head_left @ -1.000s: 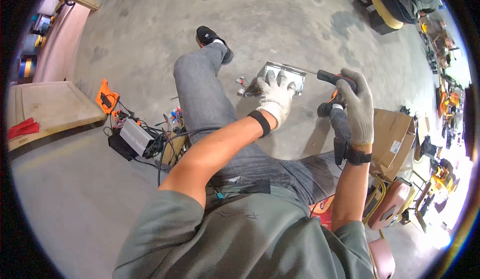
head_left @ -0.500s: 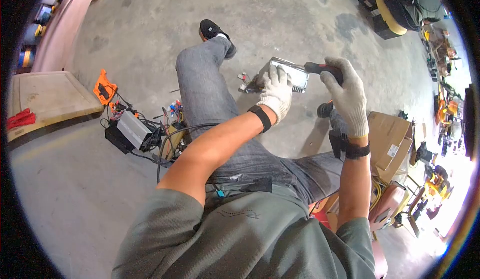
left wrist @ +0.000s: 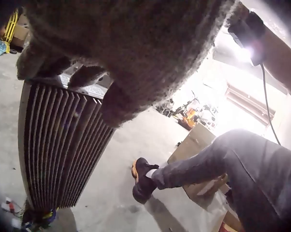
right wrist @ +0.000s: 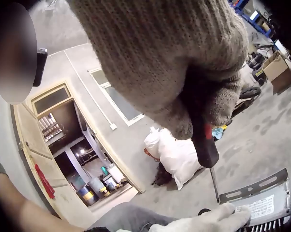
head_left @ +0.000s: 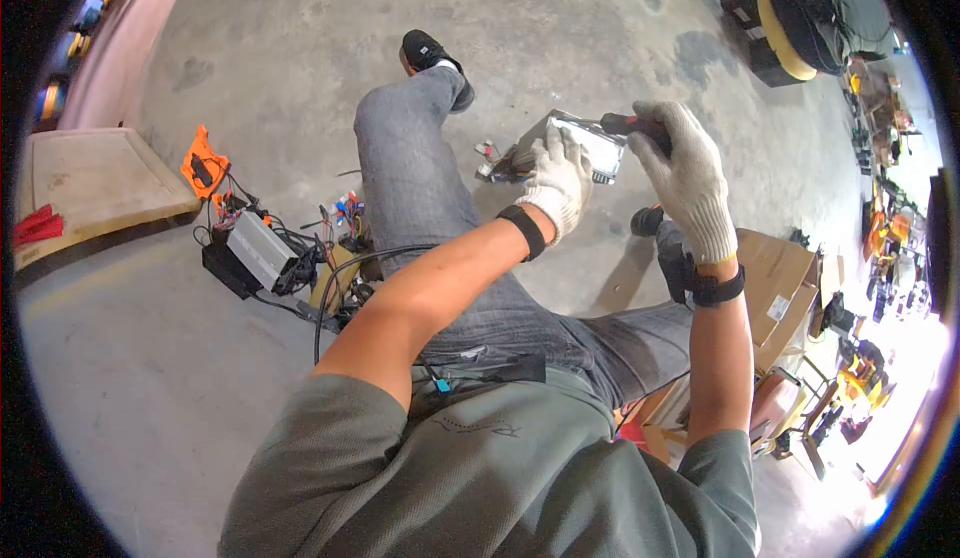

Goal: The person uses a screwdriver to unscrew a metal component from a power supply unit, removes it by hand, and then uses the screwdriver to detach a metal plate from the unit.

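Observation:
A silver metal box with cooling fins stands on the concrete floor between the person's legs. Over its top lies the gloved left hand, fingers spread across the plate; in the left wrist view its thumb reaches the edge above the fins. The gloved right hand grips a screwdriver by its black and red handle. In the right wrist view the shaft points down to the slotted flange at the box's edge, beside the left fingers. Connector wires lie left of the box.
Left of the person, a silver power unit sits among tangled cables, near an orange bracket. A cardboard box is at the right, beyond the right leg. One dark cable loops beside the left elbow.
The right hand has moved left and forward in the head view, bringing the screwdriver handle closer over the metal box. The left hand has stayed on the box.

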Action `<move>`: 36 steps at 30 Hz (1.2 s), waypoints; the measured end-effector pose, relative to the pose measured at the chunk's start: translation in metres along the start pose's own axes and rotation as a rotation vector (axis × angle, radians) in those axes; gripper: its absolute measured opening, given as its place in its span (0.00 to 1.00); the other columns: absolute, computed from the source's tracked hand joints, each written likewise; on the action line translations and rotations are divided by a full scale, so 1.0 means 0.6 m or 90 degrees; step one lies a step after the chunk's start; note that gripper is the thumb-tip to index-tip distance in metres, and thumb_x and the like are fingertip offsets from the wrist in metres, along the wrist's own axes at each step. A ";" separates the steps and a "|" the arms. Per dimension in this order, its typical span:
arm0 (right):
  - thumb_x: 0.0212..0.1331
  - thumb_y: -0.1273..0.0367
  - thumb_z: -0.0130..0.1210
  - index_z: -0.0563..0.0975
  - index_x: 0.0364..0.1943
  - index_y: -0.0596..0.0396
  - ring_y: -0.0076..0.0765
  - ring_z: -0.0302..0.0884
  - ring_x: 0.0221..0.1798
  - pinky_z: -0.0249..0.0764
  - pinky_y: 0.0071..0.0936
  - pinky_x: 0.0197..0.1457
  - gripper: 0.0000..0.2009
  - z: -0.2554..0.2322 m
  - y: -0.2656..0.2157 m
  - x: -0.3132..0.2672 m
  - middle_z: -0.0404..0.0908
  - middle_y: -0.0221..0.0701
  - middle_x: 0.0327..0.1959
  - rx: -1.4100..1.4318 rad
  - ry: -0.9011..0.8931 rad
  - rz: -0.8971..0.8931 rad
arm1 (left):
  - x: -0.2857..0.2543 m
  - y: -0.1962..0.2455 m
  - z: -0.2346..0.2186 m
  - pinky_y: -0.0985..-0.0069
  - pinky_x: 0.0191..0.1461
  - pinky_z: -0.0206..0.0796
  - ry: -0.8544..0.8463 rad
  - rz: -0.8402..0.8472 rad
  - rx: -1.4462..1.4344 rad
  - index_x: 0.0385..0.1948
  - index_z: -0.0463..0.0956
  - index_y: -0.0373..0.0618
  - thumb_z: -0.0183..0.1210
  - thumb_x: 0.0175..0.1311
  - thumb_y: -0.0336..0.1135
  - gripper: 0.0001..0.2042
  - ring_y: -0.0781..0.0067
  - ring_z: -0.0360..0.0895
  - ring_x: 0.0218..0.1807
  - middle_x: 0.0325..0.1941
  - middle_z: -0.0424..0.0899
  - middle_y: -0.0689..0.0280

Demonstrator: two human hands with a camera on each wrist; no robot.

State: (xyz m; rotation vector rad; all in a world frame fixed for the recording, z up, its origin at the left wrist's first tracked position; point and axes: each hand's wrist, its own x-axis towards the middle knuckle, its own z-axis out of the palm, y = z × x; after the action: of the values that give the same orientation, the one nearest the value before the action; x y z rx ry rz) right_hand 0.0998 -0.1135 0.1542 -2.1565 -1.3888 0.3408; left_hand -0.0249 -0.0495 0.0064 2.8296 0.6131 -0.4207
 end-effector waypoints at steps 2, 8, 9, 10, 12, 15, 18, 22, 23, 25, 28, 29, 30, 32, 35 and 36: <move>0.61 0.73 0.66 0.80 0.53 0.55 0.50 0.86 0.50 0.80 0.38 0.54 0.16 0.002 -0.003 0.004 0.85 0.41 0.46 -0.003 -0.004 -0.002 | 0.002 0.000 0.008 0.37 0.78 0.48 0.018 0.007 -0.007 0.73 0.63 0.34 0.54 0.71 0.36 0.30 0.31 0.54 0.80 0.80 0.57 0.36; 0.61 0.72 0.65 0.80 0.53 0.55 0.50 0.86 0.50 0.80 0.39 0.53 0.16 0.006 -0.001 0.011 0.85 0.41 0.47 -0.023 -0.012 -0.016 | 0.012 0.003 0.020 0.37 0.80 0.46 0.026 -0.008 -0.050 0.71 0.64 0.32 0.54 0.71 0.35 0.28 0.31 0.53 0.81 0.80 0.57 0.38; 0.61 0.73 0.65 0.80 0.53 0.55 0.51 0.86 0.50 0.80 0.39 0.53 0.15 0.006 0.000 0.011 0.85 0.41 0.47 -0.022 -0.015 -0.012 | 0.012 0.003 0.022 0.36 0.80 0.46 0.034 -0.010 -0.051 0.71 0.64 0.32 0.54 0.71 0.34 0.28 0.31 0.53 0.81 0.80 0.57 0.38; 0.61 0.73 0.65 0.80 0.53 0.55 0.51 0.86 0.50 0.80 0.39 0.53 0.15 0.007 0.001 0.011 0.85 0.41 0.47 -0.023 -0.016 -0.012 | 0.012 0.003 0.023 0.36 0.80 0.45 0.043 -0.011 -0.051 0.71 0.65 0.33 0.54 0.71 0.34 0.28 0.31 0.53 0.80 0.80 0.57 0.39; 0.61 0.72 0.65 0.80 0.53 0.54 0.51 0.86 0.50 0.80 0.39 0.53 0.15 0.008 0.001 0.012 0.85 0.41 0.47 -0.018 -0.012 -0.017 | 0.011 0.002 0.022 0.36 0.80 0.47 0.039 -0.009 -0.044 0.72 0.64 0.34 0.54 0.71 0.34 0.28 0.30 0.54 0.80 0.80 0.57 0.38; 0.62 0.72 0.65 0.80 0.53 0.54 0.51 0.85 0.50 0.80 0.39 0.53 0.15 0.008 0.000 0.015 0.85 0.41 0.46 -0.030 -0.013 -0.021 | 0.005 0.004 0.010 0.37 0.79 0.51 0.031 -0.023 -0.066 0.73 0.63 0.36 0.53 0.73 0.34 0.28 0.28 0.54 0.79 0.80 0.56 0.38; 0.62 0.72 0.64 0.80 0.52 0.54 0.52 0.85 0.50 0.80 0.40 0.53 0.15 0.011 -0.001 0.015 0.85 0.41 0.46 -0.036 -0.006 -0.026 | 0.003 0.004 -0.002 0.38 0.78 0.55 0.013 -0.048 -0.101 0.74 0.61 0.39 0.52 0.75 0.34 0.27 0.26 0.53 0.79 0.81 0.54 0.39; 0.62 0.72 0.64 0.81 0.52 0.53 0.52 0.85 0.50 0.80 0.40 0.52 0.14 0.011 -0.010 0.017 0.84 0.41 0.46 -0.037 -0.012 -0.013 | 0.004 0.002 -0.004 0.38 0.78 0.56 -0.009 -0.023 -0.044 0.74 0.61 0.38 0.50 0.76 0.36 0.27 0.25 0.52 0.78 0.81 0.53 0.40; 0.62 0.72 0.64 0.81 0.51 0.52 0.52 0.85 0.50 0.80 0.40 0.52 0.14 0.012 -0.011 0.018 0.84 0.41 0.46 -0.042 -0.010 -0.018 | 0.004 0.003 -0.004 0.38 0.78 0.56 -0.009 -0.023 -0.044 0.74 0.61 0.38 0.50 0.76 0.36 0.27 0.25 0.52 0.78 0.81 0.53 0.40; 0.62 0.71 0.64 0.81 0.51 0.52 0.53 0.85 0.49 0.80 0.40 0.52 0.13 0.012 -0.014 0.020 0.84 0.41 0.46 -0.048 -0.008 -0.023 | 0.002 0.005 -0.012 0.38 0.78 0.55 -0.006 -0.070 -0.132 0.74 0.62 0.36 0.50 0.75 0.37 0.28 0.27 0.53 0.79 0.81 0.53 0.39; 0.63 0.70 0.64 0.81 0.51 0.51 0.54 0.84 0.49 0.80 0.41 0.52 0.13 0.011 -0.019 0.023 0.84 0.41 0.45 -0.056 -0.015 -0.044 | 0.009 0.005 0.015 0.37 0.78 0.52 0.030 -0.004 0.010 0.74 0.63 0.35 0.51 0.74 0.38 0.29 0.29 0.54 0.79 0.80 0.56 0.38; 0.64 0.70 0.63 0.81 0.50 0.51 0.54 0.83 0.50 0.79 0.42 0.52 0.12 0.009 -0.024 0.025 0.84 0.41 0.45 -0.076 -0.028 -0.053 | 0.011 0.007 0.024 0.37 0.78 0.52 0.031 -0.004 0.010 0.74 0.63 0.35 0.51 0.74 0.38 0.29 0.29 0.54 0.79 0.80 0.56 0.38; 0.64 0.69 0.62 0.82 0.50 0.50 0.54 0.83 0.50 0.79 0.43 0.53 0.11 0.008 -0.028 0.027 0.83 0.40 0.45 -0.095 -0.041 -0.062 | 0.010 0.007 0.024 0.37 0.78 0.50 0.045 -0.005 0.010 0.74 0.63 0.36 0.52 0.73 0.38 0.29 0.30 0.55 0.79 0.79 0.57 0.38; 0.65 0.69 0.62 0.82 0.49 0.50 0.54 0.82 0.50 0.78 0.43 0.53 0.10 0.005 -0.033 0.034 0.83 0.40 0.45 -0.108 -0.066 -0.087 | 0.008 0.006 0.026 0.37 0.79 0.48 0.058 -0.007 0.009 0.73 0.64 0.37 0.52 0.72 0.38 0.29 0.30 0.55 0.79 0.79 0.58 0.38; 0.66 0.69 0.61 0.81 0.49 0.50 0.53 0.81 0.51 0.77 0.44 0.54 0.10 0.003 -0.036 0.050 0.82 0.39 0.45 -0.135 -0.106 -0.136 | 0.006 -0.001 0.024 0.41 0.80 0.49 0.063 0.005 -0.002 0.73 0.65 0.37 0.53 0.72 0.39 0.29 0.33 0.58 0.78 0.78 0.60 0.38; 0.66 0.69 0.60 0.81 0.49 0.49 0.54 0.81 0.51 0.77 0.45 0.54 0.10 0.003 -0.036 0.056 0.82 0.39 0.45 -0.149 -0.121 -0.161 | 0.006 -0.005 0.023 0.42 0.78 0.52 0.107 0.006 -0.010 0.70 0.68 0.39 0.55 0.71 0.39 0.27 0.38 0.61 0.77 0.76 0.64 0.42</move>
State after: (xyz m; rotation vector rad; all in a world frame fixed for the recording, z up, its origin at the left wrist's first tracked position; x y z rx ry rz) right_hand 0.0972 -0.0759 0.1678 -2.1388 -1.8679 0.3057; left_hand -0.0262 -0.0492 -0.0078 2.8710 0.6308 -0.1768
